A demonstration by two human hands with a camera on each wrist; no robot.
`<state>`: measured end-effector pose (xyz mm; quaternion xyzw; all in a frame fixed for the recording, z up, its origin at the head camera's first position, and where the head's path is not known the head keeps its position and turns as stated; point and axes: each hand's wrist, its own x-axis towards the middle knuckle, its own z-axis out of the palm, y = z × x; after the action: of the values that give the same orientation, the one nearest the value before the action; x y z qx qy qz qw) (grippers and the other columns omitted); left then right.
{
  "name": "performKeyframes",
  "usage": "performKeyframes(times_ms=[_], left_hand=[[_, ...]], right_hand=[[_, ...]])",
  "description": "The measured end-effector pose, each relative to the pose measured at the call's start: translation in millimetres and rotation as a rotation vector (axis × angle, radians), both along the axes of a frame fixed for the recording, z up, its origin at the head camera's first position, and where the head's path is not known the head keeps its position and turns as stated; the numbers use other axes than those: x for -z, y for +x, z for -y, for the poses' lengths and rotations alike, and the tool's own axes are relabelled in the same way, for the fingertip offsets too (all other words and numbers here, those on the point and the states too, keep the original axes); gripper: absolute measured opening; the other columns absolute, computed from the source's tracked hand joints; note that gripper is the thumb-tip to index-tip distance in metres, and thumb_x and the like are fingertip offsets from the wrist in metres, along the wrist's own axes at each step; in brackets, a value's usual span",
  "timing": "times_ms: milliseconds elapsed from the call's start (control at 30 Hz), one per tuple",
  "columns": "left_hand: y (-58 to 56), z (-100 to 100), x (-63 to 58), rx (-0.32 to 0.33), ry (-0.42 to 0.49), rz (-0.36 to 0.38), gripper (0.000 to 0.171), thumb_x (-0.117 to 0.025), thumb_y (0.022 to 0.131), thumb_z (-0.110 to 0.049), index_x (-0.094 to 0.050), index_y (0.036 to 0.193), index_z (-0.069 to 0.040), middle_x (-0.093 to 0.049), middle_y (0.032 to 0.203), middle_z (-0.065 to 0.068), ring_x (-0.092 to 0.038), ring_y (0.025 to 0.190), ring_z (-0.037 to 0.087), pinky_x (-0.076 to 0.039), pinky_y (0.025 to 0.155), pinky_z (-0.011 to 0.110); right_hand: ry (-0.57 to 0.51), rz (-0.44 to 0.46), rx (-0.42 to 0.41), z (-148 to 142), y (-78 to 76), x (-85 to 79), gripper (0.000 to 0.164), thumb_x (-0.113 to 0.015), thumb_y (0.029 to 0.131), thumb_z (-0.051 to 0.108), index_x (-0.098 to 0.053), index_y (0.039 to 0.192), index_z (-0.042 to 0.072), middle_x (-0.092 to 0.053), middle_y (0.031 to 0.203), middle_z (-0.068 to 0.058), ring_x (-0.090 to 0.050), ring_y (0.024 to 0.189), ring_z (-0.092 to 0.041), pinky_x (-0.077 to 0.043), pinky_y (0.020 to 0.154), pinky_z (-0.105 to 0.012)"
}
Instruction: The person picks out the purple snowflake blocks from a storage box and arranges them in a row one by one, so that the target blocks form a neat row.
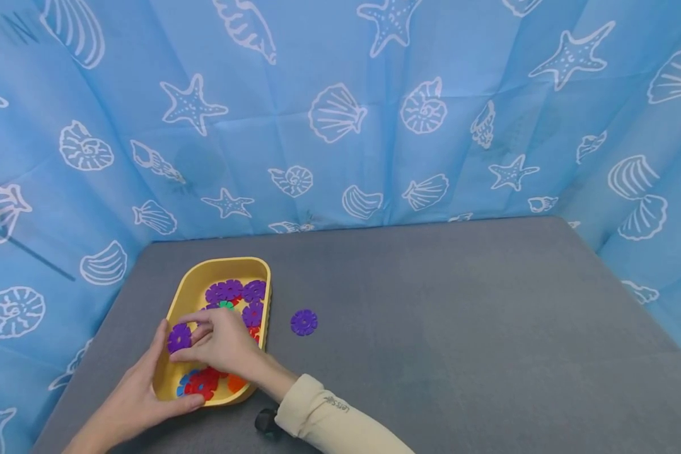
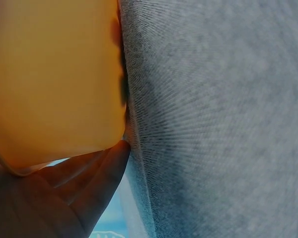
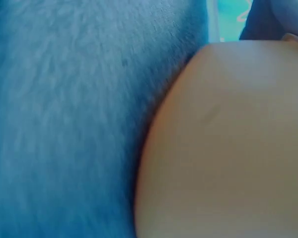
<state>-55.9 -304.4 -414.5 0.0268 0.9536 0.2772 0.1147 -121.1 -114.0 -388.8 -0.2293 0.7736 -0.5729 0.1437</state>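
Observation:
A yellow plastic basket [image 1: 201, 277] holds several notched, flower-shaped plastic discs in purple, red, blue, green and orange. My left hand [image 1: 133, 397] grips its near left corner, thumb by the near rim and fingers along the left wall. In the left wrist view, the fingers [image 2: 97, 186] press against the basket's outer side [image 2: 54, 89]. Over the basket, my right hand [image 1: 227, 343] pinches a purple disc [image 1: 179, 338] between thumb and fingers. The basket's outer wall [image 3: 228, 144] fills much of the right wrist view, where the right fingers are hidden.
Another purple disc [image 1: 304, 322] lies on the grey tabletop [image 1: 442, 340], just right of the basket. A small black object [image 1: 267, 421] shows by the right sleeve [image 1: 340, 416]. Blue curtains [image 1: 340, 164] with white shell prints stand behind and at both sides.

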Motion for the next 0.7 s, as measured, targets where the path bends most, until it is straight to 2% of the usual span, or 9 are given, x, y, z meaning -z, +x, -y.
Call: performKeyframes(times_ms=[233,500,700], left_hand=[[0.9,0.1,-0.9,-0.001,-0.033,-0.015,0.132,-0.079,0.084,-0.050,0.016,0.161,-0.003,-0.020,0.161,0.042,-0.042,0.133,0.060,-0.050,0.096,0.070],[1.8,-1.7,-3.2,-0.036,-0.037,0.029,0.136,-0.079,0.081,-0.055,0.019,0.161,-0.006,-0.023,0.160,0.036,-0.052,0.123,0.047,-0.059,0.090,0.059],[1.0,-3.5,-5.7,-0.050,-0.048,0.058,0.137,-0.078,0.081,-0.057,0.020,0.161,-0.006,-0.021,0.161,0.036,-0.052,0.119,0.042,-0.060,0.090,0.056]], right_hand=[[-0.094,0.011,-0.022,-22.7,-7.1,-7.5,0.045,-0.088,0.081,0.019,-0.074,0.124,0.011,-0.072,0.080,0.003,-0.065,0.068,0.011,-0.056,0.068,-0.011],[-0.144,0.046,-0.030,-56.7,-11.7,-13.6,0.052,-0.087,0.082,0.017,-0.070,0.131,0.011,-0.075,0.088,-0.004,-0.072,0.075,0.005,-0.059,0.070,-0.016],[-0.153,0.080,0.003,-83.5,-16.3,-15.1,0.053,-0.087,0.082,0.016,-0.069,0.131,0.009,-0.073,0.082,-0.003,-0.072,0.074,-0.001,-0.060,0.073,-0.017]])
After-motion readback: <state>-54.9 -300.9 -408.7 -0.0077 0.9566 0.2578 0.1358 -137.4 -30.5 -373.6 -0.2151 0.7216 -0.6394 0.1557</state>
